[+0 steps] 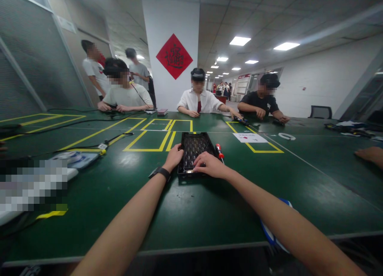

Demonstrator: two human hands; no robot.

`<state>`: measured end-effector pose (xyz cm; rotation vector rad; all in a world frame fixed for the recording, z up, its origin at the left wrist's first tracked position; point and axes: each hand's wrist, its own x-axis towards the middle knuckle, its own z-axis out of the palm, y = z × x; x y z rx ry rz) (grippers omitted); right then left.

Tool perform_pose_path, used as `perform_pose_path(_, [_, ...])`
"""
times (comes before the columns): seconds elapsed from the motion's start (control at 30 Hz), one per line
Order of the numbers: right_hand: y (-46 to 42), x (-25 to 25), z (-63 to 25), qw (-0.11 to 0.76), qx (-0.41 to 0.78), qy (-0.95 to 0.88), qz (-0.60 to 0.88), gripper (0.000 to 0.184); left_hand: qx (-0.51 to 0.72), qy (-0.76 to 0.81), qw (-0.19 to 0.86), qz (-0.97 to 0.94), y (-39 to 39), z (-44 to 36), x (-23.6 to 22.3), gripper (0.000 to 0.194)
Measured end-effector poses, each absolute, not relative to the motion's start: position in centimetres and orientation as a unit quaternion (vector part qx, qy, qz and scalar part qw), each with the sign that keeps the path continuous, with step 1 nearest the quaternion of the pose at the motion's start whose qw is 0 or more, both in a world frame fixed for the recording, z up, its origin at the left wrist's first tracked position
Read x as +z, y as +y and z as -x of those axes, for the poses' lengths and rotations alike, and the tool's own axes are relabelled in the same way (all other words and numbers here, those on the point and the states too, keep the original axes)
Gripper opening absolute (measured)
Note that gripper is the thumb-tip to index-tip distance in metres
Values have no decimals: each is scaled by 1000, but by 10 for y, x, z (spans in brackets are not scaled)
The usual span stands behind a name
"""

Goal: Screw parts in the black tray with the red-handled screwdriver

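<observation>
Head view. A shallow black case lies on the green worktop, directly in front of the person, with its long sides running away from the viewer. Rows of small metallic pieces stand inside it; they are too small to identify. The left hand, with a dark band at the wrist, lies against the left side of the case, the thumb at the rim; the other fingers are partly hidden, and how firmly they grip cannot be told. The right hand reaches over the near right part of the case, its fingers bent and set narrowly together, the tips close to a small pale piece at the near end; whether they hold anything cannot be told.

Just beside the right wall of the case lies a screwdriver with a red handle. Farther right are a printed white sheet and, beyond its right edge, a white ring. Yellow tape outlines mark the worktop. A blue-and-white object lies partly beneath the right forearm. Three seated co-workers with head-worn devices occupy the far side, and another person's hand enters at the right edge.
</observation>
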<state>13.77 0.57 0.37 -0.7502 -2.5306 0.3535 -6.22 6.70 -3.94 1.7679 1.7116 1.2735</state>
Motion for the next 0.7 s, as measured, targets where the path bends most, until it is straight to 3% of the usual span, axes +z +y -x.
perform_pose_path(0.4, [3, 7, -139, 241, 205, -910, 269, 25, 441, 611, 176, -634, 65, 62, -38, 47])
perform_pose_path(0.7, [5, 6, -137, 218, 142, -931, 255, 21, 443, 607, 163, -639, 67, 63, -40, 47])
